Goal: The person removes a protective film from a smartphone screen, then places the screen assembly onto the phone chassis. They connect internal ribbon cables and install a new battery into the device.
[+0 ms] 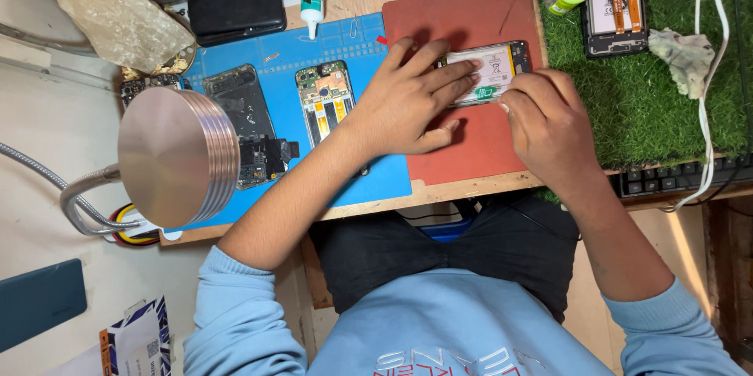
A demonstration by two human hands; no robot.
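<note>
Light-blue sweatshirt (439, 329), pushed-up sleeves, dark trousers (471, 254)

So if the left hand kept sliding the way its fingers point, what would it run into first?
The left hand lies on the opened phone on the red mat, fingers pointing toward the green turf mat. Going on, it would probably first meet the right hand at the phone's near edge, though depth is unclear.

We are reaching both bare forearms forward, pale blue sleeves pushed up near the elbows. Our left hand (408, 101) is lying palm down, fingers (459, 78) stretched flat and pointing right, thumb tucked below. Our right hand (549, 121) is curling beside it, knuckles up, fingertips bent inward toward the left fingers, the two hands almost touching.
</note>
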